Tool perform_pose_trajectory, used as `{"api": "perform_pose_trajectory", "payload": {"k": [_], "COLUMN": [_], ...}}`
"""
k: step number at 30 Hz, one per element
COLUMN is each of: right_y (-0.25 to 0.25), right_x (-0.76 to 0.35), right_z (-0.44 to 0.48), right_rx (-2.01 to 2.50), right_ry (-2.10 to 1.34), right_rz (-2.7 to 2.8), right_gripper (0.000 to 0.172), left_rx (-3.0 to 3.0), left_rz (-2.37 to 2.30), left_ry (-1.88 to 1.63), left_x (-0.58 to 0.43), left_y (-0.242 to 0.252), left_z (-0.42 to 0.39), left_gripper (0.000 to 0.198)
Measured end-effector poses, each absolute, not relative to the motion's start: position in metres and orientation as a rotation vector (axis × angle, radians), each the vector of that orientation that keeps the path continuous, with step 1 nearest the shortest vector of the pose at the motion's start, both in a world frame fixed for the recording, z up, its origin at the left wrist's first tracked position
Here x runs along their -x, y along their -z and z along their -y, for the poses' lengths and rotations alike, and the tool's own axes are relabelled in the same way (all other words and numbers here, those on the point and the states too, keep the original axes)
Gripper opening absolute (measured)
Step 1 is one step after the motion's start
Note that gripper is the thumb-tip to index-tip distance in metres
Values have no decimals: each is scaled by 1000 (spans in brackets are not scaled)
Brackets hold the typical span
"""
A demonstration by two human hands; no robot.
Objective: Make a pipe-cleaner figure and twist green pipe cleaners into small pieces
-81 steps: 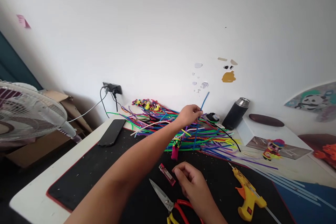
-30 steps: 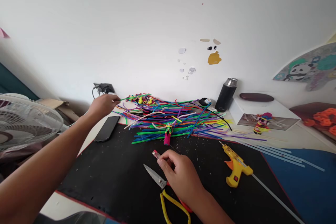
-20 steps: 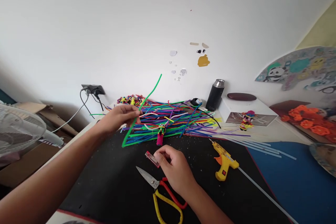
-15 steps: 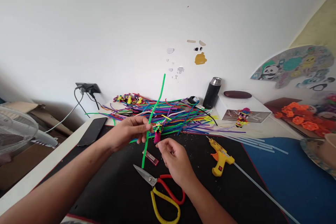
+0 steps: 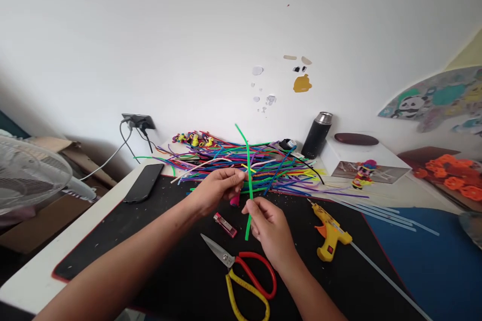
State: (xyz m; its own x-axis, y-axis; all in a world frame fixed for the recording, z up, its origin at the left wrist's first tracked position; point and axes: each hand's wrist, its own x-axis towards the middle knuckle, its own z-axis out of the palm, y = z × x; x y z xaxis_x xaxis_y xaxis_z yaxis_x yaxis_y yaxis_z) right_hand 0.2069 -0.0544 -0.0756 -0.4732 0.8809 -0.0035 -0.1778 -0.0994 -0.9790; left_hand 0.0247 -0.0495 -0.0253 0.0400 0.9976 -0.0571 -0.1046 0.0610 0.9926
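Note:
A green pipe cleaner (image 5: 249, 163) stands nearly upright in front of me, its top bent to the left. My right hand (image 5: 269, 225) pinches its lower part between thumb and fingers, with a short end sticking out below. My left hand (image 5: 222, 188) is closed, its thumb and fingertips at the middle of the stem. Behind the hands, a small pink piece (image 5: 235, 200) is mostly hidden. Below them on the black mat (image 5: 161, 251) lie a red lighter (image 5: 225, 224) and scissors (image 5: 228, 260) with one red and one yellow handle.
Many coloured pipe cleaners (image 5: 211, 158) are heaped along the wall, with small figures (image 5: 194, 139) behind. A yellow glue gun (image 5: 331, 235) lies right, near clear glue sticks (image 5: 387, 215). A black flask (image 5: 317, 135), white box (image 5: 365, 153), phone (image 5: 145, 183) and fan (image 5: 33, 175) surround the mat.
My right hand has come up and taken hold of the green pipe cleaner's lower part. The pipe cleaner's top now bends left. The view has turned slightly left.

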Motion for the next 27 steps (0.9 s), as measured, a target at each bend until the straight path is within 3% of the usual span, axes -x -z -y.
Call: {"api": "perform_pose_trajectory", "payload": {"k": [4,7,10,13,19,27], "right_y": [74,71,68,68,71,68], "right_x": [-209,-210,-209,-209,-209,-209], "right_z": [52,56,61,64,61,63], "right_rx": [878,914,924,939,1028,1060], "right_ry": [-1727,-1760,-1790,-1792,-1781,-1822], "right_rz": [1228,1185,1241,1287,1314,1337], "right_gripper": [53,52,55,58,61,63], "left_rx": [-1492,-1616,-1501,-1416,-1310,-1271], "left_rz": [-1648,-2310,-2575,-2678,-2703,-2736], "left_ry": [-1133,-885,-705,-457,-68,101], "left_x": [57,145,221,267,297,309], "left_y": [22,13,6,9,47,47], "left_z": [31,22,25,33,28,30], "left_gripper": [60,48,32,26,40,39]}}
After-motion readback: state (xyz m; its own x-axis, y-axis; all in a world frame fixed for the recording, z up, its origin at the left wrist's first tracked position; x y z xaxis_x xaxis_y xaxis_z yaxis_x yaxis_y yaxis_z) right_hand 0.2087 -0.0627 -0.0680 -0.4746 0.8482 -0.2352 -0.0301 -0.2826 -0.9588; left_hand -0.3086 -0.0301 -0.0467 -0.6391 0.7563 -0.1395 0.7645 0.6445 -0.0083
